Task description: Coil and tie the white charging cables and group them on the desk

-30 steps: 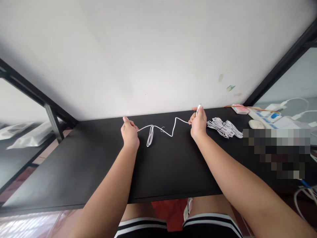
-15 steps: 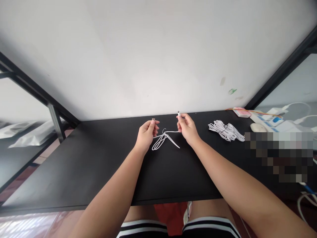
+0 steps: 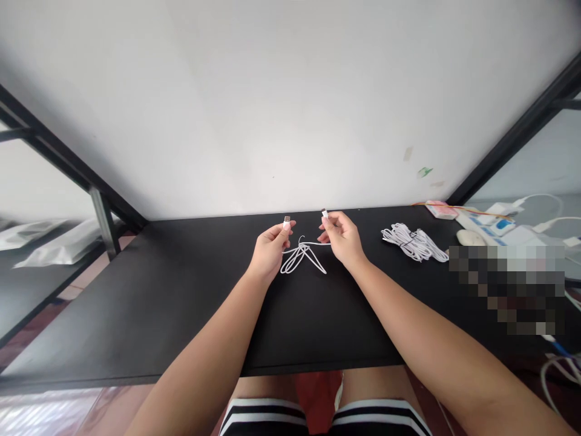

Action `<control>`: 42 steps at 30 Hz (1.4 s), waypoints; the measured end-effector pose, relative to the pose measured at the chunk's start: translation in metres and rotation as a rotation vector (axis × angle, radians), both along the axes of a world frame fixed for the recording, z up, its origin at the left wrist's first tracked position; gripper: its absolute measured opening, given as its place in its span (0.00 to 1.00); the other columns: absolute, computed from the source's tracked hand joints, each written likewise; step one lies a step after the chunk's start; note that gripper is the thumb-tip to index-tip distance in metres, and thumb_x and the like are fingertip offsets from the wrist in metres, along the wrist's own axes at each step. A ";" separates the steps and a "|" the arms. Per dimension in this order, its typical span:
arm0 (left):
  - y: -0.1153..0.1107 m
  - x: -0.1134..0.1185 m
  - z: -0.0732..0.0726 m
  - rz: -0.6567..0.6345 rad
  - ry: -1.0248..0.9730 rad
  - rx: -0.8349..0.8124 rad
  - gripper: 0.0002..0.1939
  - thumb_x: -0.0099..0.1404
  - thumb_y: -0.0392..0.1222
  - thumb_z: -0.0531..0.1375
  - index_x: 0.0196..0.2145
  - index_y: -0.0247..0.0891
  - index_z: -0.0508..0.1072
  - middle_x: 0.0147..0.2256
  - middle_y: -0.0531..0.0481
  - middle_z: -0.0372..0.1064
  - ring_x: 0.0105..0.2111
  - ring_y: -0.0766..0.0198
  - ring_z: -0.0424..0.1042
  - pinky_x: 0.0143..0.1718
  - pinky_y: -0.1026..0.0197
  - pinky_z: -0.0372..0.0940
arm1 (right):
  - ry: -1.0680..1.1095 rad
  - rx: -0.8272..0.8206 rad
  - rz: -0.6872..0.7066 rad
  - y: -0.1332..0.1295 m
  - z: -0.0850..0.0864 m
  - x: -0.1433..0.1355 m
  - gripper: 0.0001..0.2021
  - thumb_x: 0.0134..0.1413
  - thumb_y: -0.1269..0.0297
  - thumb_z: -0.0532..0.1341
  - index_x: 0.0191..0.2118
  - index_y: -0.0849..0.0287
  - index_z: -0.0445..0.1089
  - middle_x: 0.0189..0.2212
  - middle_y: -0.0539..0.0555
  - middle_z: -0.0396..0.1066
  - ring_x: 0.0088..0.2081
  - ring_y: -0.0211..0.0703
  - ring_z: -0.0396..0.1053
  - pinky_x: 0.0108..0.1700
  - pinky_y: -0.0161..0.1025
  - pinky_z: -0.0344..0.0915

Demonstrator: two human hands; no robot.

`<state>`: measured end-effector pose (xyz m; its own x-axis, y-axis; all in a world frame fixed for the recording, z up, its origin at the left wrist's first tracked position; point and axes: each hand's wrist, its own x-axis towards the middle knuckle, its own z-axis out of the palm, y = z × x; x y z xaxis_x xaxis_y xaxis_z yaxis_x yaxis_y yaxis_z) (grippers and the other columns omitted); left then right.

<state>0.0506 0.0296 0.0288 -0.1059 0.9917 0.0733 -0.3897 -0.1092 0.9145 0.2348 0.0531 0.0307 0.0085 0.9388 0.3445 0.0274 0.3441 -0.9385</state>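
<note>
Left hand (image 3: 271, 248) and right hand (image 3: 345, 239) are closer together than one second ago, each pinching one end of the white cable (image 3: 301, 245), its loops gathered between the grips. Black tabletop (image 3: 318, 321) lies beneath; white wall (image 3: 272, 115) stands beyond.

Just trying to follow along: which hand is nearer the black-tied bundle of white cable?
Right. The right hand is left of the black-tied white cable bundle, not touching it; the left hand is farther left, beyond the right hand.
</note>
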 end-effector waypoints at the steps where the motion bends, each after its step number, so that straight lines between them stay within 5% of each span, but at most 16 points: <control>1: 0.000 0.000 0.000 -0.013 -0.010 -0.001 0.12 0.58 0.48 0.69 0.33 0.35 0.81 0.40 0.47 0.73 0.26 0.75 0.60 0.28 0.66 0.59 | -0.004 0.010 -0.008 0.001 0.000 0.000 0.20 0.56 0.43 0.62 0.37 0.56 0.67 0.32 0.49 0.70 0.23 0.35 0.73 0.26 0.34 0.72; 7: -0.003 0.000 0.008 -0.092 -0.125 -0.054 0.16 0.58 0.46 0.70 0.42 0.33 0.81 0.30 0.50 0.68 0.28 0.73 0.64 0.30 0.67 0.60 | -0.055 0.040 -0.040 0.002 -0.001 0.002 0.19 0.56 0.44 0.62 0.36 0.57 0.69 0.30 0.49 0.70 0.21 0.34 0.69 0.24 0.34 0.69; 27: -0.001 -0.005 0.009 -0.032 -0.053 -0.093 0.17 0.54 0.46 0.71 0.40 0.36 0.79 0.38 0.46 0.76 0.33 0.69 0.72 0.30 0.66 0.60 | -0.264 0.116 -0.128 0.001 -0.002 0.004 0.17 0.57 0.45 0.62 0.32 0.55 0.72 0.18 0.45 0.60 0.22 0.38 0.63 0.30 0.37 0.62; 33: -0.002 -0.004 0.009 -0.019 -0.062 -0.078 0.14 0.51 0.41 0.73 0.34 0.37 0.77 0.39 0.48 0.76 0.37 0.66 0.75 0.31 0.66 0.61 | -0.225 0.089 -0.044 0.001 -0.001 0.004 0.21 0.62 0.42 0.56 0.35 0.56 0.73 0.22 0.49 0.68 0.25 0.39 0.67 0.32 0.37 0.66; 42: -0.003 -0.002 0.009 -0.052 -0.079 0.001 0.16 0.49 0.36 0.74 0.32 0.36 0.73 0.27 0.55 0.70 0.25 0.74 0.66 0.29 0.67 0.60 | -0.049 -0.009 0.118 0.011 -0.011 0.002 0.23 0.61 0.39 0.55 0.36 0.56 0.73 0.26 0.50 0.69 0.29 0.38 0.69 0.36 0.37 0.69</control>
